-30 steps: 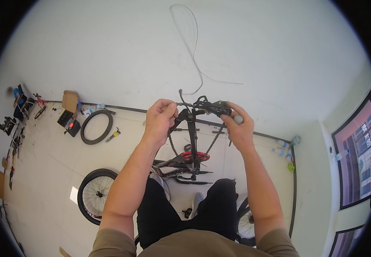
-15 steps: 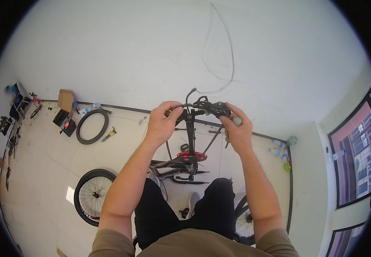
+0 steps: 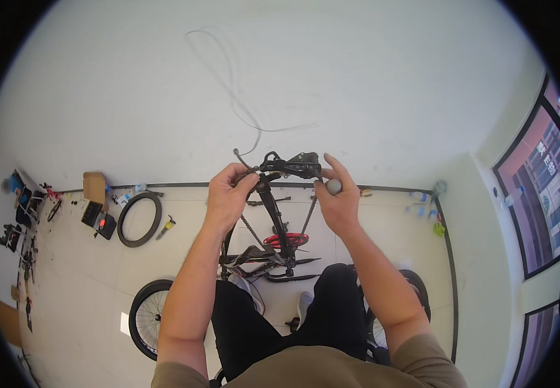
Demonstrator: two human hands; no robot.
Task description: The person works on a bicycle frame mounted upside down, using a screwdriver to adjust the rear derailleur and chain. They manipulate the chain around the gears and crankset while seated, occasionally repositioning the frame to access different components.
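A black bicycle frame [image 3: 271, 210] with a red chainring [image 3: 286, 240] stands in front of me. At its raised end is a black rear derailleur [image 3: 296, 165], and a chain [image 3: 309, 216] runs down from there. My left hand [image 3: 228, 197] pinches the thin shift cable [image 3: 256, 138] beside the derailleur, close to a short black housing [image 3: 241, 159]. The cable's long loose end loops up before the wall. My right hand [image 3: 341, 204] is at the derailleur's right end. Its lower fingers curl round a tool with a grey rounded end [image 3: 333, 186], and the index finger points up.
Wheels [image 3: 150, 317] lie by my legs on both sides. A loose tyre [image 3: 140, 220], a yellow-handled tool [image 3: 166, 227] and an opened cardboard box [image 3: 95, 187] are at left. Plastic bottles [image 3: 417, 211] lie at right by the wall. Windows [image 3: 538, 187] are far right.
The cable's loose end has swung left. My right index finger has lifted off the derailleur. Hands and bicycle sit slightly further left in the picture as the view shifted.
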